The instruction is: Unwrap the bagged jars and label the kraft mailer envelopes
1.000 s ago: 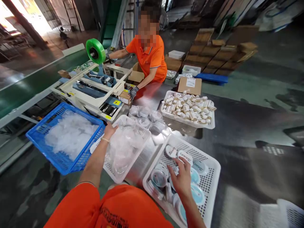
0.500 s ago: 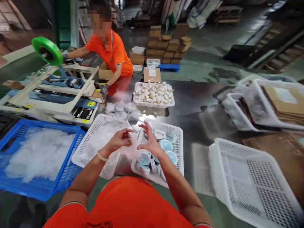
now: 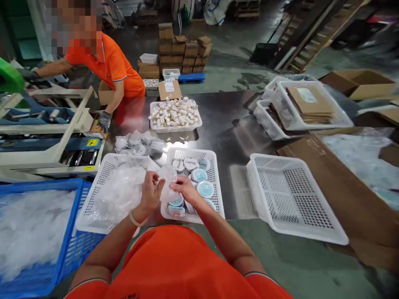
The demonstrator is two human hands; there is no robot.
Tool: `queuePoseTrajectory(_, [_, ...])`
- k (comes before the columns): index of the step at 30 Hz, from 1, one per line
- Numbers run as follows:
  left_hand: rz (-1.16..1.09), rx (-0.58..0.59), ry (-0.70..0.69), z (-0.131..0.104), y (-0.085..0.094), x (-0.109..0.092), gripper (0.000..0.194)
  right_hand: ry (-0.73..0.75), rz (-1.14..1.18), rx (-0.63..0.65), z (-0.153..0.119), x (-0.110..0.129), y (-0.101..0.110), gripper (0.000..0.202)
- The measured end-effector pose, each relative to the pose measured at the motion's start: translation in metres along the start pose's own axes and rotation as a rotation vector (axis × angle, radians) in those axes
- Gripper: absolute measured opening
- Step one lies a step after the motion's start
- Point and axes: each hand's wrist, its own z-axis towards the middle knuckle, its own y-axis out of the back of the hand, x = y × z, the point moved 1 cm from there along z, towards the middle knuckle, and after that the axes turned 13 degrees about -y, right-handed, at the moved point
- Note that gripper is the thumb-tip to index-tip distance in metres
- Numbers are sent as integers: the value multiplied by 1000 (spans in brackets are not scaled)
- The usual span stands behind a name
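A clear bubble-wrap bag [image 3: 168,182] is held up between my two hands, over the gap between two white baskets. My right hand [image 3: 186,190] pinches its right edge. My left hand [image 3: 150,193], with a pale band on the wrist, is curled at its left side, thumb and fingers on the plastic. Under my right hand stands a white perforated basket [image 3: 220,201] holding several round tins [image 3: 205,189] with light blue or white lids. On the left, another white basket [image 3: 90,203] holds a heap of clear bubble bags [image 3: 116,195].
Wrapped round items [image 3: 137,143] lie beyond the baskets, near a tray of small white-capped bottles [image 3: 176,114]. A blue crate [image 3: 59,257] stands left. At right are a white basket [image 3: 299,195] and cardboard [image 3: 336,187]. A co-worker [image 3: 115,62] in orange leans over a taping machine [image 3: 71,137].
My view has turned to the right. My hands have come closer together, and my right hand's spread fingers have closed on the bubble bag. The co-worker stays at the machine.
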Motion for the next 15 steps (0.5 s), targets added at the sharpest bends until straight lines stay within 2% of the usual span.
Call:
queuePoseTrajectory(3, [-156, 175, 49, -26, -12, 1, 29, 3, 120, -19, 6, -28, -25, 49])
queuePoseTrajectory(6, [-210, 135, 151, -28, -12, 17, 19, -40, 31, -117, 9, -40, -28, 54])
queuePoseTrajectory(8, [-229, 99, 134, -17, -2, 29, 15, -54, -308, -251, 4, -33, -10, 51])
queuePoseTrajectory(11, [-67, 160, -71, 3, 22, 35, 15, -9, -817, -469, -11, -8, 42, 22])
queuePoseTrajectory(12, [38, 202, -148, 8, 30, 34, 20, 0, -881, -532, -17, -1, 61, 24])
queuePoseTrajectory(14, [257, 318, -265, 11, 39, 28, 32, -41, -1030, -654, -27, 7, 95, 57])
queuePoseTrajectory(15, [351, 393, -301, 9, 40, 25, 34, -87, -1150, -695, -31, 8, 108, 66])
